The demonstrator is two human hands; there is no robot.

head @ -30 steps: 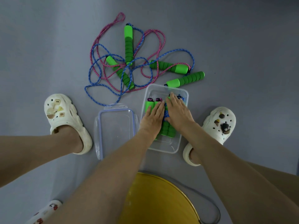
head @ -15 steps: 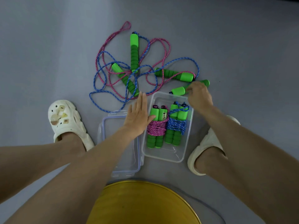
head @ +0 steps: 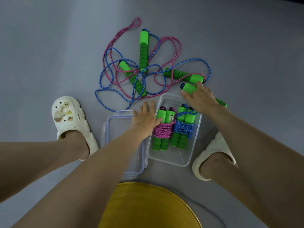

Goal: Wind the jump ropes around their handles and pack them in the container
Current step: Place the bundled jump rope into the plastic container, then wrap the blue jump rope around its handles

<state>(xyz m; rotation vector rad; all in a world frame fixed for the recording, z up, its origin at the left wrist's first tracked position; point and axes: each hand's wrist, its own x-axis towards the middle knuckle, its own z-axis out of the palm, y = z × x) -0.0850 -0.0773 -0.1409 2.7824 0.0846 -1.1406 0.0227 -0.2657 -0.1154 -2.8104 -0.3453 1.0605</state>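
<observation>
Jump-rope handle point(head: 189, 88) in right hand point(head: 201, 100)

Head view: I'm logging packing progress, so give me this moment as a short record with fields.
packed: pink wound rope and blue wound rope, side by side in the container
lid: off, on the floor left of the container
right hand: grips a loose green handle just past the container's far rim
left hand: fingers straight, at the container's left edge
unpacked: tangled loose ropes, pink and blue, on the floor
</observation>
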